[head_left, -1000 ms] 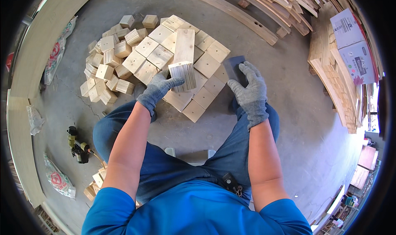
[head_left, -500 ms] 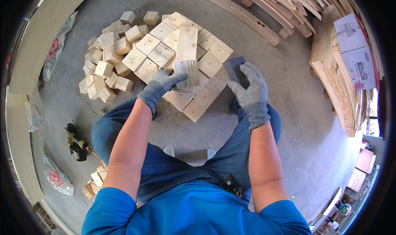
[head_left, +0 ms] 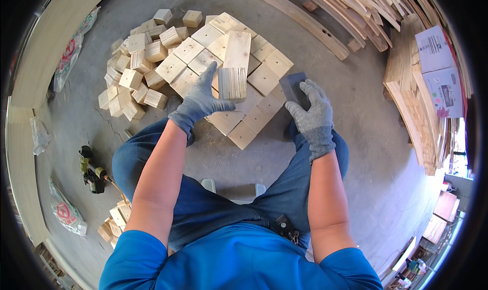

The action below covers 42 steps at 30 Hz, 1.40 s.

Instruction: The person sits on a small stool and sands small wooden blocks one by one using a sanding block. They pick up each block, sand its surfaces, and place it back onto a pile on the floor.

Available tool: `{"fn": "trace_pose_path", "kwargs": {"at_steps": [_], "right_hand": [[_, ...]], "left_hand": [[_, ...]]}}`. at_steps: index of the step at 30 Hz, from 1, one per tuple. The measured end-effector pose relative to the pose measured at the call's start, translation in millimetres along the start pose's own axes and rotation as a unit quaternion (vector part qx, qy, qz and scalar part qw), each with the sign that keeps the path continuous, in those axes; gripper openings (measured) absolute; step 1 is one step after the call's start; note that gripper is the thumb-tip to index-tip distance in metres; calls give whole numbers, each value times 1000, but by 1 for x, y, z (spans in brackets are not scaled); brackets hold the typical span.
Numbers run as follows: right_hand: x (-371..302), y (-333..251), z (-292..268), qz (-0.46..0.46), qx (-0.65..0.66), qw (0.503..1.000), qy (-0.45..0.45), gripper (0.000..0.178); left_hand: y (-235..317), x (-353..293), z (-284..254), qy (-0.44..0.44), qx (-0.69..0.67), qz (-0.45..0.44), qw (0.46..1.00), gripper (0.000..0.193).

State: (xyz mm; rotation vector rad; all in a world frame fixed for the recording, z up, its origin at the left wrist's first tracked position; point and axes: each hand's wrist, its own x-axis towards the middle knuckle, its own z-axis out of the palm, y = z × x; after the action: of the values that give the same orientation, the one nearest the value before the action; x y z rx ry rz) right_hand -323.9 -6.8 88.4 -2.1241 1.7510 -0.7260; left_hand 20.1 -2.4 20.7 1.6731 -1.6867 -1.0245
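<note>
A tall pale wooden block (head_left: 237,53) stands on a low platform of square wooden blocks (head_left: 189,51) in front of me. Its near end shows layered grain. My left hand (head_left: 199,99), in a grey knit glove, is beside that block's near left corner, fingers spread and thumb stretched toward its lower edge. Whether it touches the block, I cannot tell. At the platform's right side, my gloved right hand (head_left: 313,107) grips a dark grey rectangular block (head_left: 295,89), thumb on the near side, fingers over the far right edge.
Loose wooden cubes (head_left: 138,61) are heaped left of the platform. A blowtorch-like tool (head_left: 91,170) lies on the floor at left, near more wooden pieces (head_left: 117,221). Long boards (head_left: 305,18) lie at the far right, and a carton (head_left: 439,71) sits on stacked timber.
My left hand has come off the tall block's side and spread its fingers to its left. The right hand still holds the dark block, nearly unmoved. The view has shifted slightly.
</note>
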Motion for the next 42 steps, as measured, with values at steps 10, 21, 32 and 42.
{"fn": "trace_pose_path", "kwargs": {"at_steps": [10,21,32,42], "right_hand": [[-5,-1,9,-20,-18,1000,-13,62],[-4,-14,13,-41,-14,999,-6,62],[-31,-83,63,-175,-47,982,-42,59],[78,-103,106,-115,-99,987,-59,61]], "left_hand": [[-19,9,27,8,-68,-1,998,146],[-29,-8,52,67,-113,32,991,118],[-42,-5,58,102,-84,90,987,120],[-45,-4,61,113,-67,100,986,111]]}}
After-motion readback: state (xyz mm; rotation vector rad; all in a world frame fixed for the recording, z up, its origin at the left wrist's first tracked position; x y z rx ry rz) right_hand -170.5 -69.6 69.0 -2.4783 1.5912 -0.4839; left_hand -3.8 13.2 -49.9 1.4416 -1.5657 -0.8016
